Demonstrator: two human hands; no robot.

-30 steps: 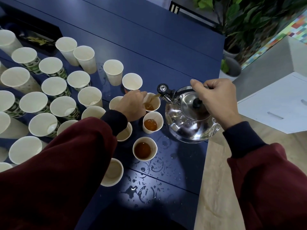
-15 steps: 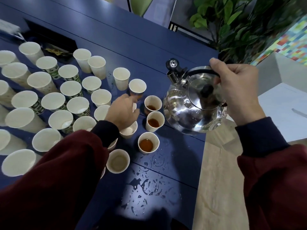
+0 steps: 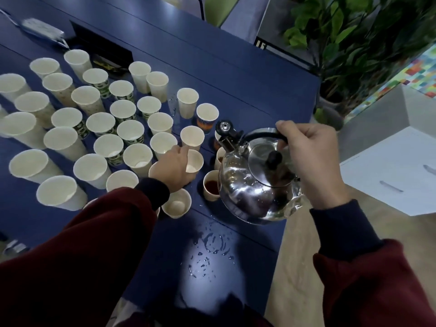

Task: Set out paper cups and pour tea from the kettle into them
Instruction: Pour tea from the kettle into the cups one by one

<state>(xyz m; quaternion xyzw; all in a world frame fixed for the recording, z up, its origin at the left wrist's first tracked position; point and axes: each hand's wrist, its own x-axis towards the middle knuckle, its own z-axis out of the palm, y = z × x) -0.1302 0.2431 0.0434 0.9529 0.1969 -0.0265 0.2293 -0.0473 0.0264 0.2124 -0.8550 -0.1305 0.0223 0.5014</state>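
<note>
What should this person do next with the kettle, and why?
Probably swing the spout over the empty cup and tip it. The right hand holds the kettle lifted by its handle, the left hand grips that empty cup, and the neighbouring cup already holds tea.

Dark blue desk (image 3: 212,67). Many paper cups (image 3: 90,169) stand left and centre, a tea-filled cup (image 3: 210,186) at right. Spilled droplets (image 3: 212,244) lie near.

Prob. an office break area: long blue table (image 3: 212,67), white drawer cabinet (image 3: 389,173), potted plants (image 3: 342,31).
</note>
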